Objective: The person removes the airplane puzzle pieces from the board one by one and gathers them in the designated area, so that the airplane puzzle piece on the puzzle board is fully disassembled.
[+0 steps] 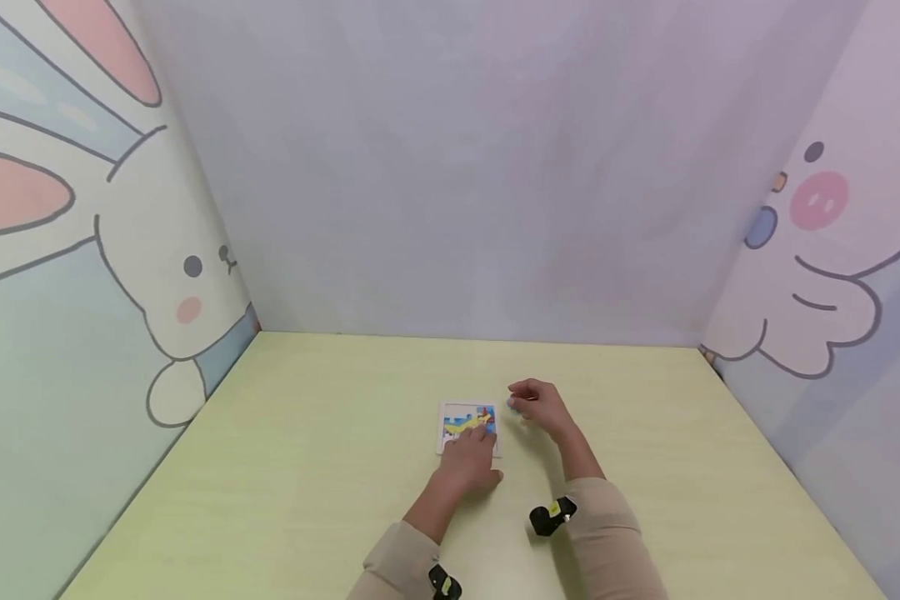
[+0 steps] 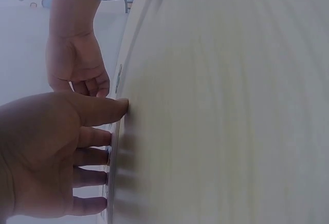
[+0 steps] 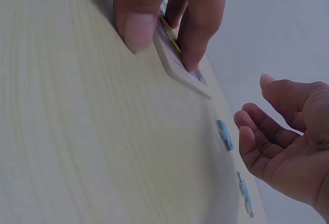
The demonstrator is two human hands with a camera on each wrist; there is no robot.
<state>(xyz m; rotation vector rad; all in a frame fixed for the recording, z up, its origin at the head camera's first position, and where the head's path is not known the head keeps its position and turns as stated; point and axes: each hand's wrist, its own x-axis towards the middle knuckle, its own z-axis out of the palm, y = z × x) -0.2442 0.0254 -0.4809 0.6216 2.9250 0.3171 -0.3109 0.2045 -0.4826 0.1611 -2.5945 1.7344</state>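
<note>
A: Your puzzle tray point(image 1: 441, 429), square and white-rimmed, lies flat on the pale yellow table point(image 1: 307, 467). Within its rim you see a yellow shape with blue around it, a touch of red at the upper right, and pale board at the upper left.

B: And your left hand point(image 1: 470, 463)? It reaches over the tray's near rim with fingers extended, their tips resting on the puzzle picture, while your thumb lies outside that rim, on the near side.

A: Your right hand point(image 1: 543, 407) is poised to the right of the tray. Its fingers bend loosely, and the right wrist view shows you a gap between thumb and fingertips.

B: By that hand, also to the right of the tray, you find two blue items on the table: a nearer piece point(image 3: 225, 135) and a farther piece point(image 3: 244, 196). Whether your fingertips touch either is hard to tell from so oblique a view.

A: Nearer to you than the tray are your beige sleeves point(image 1: 611, 533), with a small black device point(image 1: 552, 517) at each wrist.

B: Beyond the tray rises a pale back wall point(image 1: 457, 167); well to its left appears a cartoon rabbit point(image 1: 168, 287), well to its right a cartoon pig point(image 1: 817, 242).
</note>
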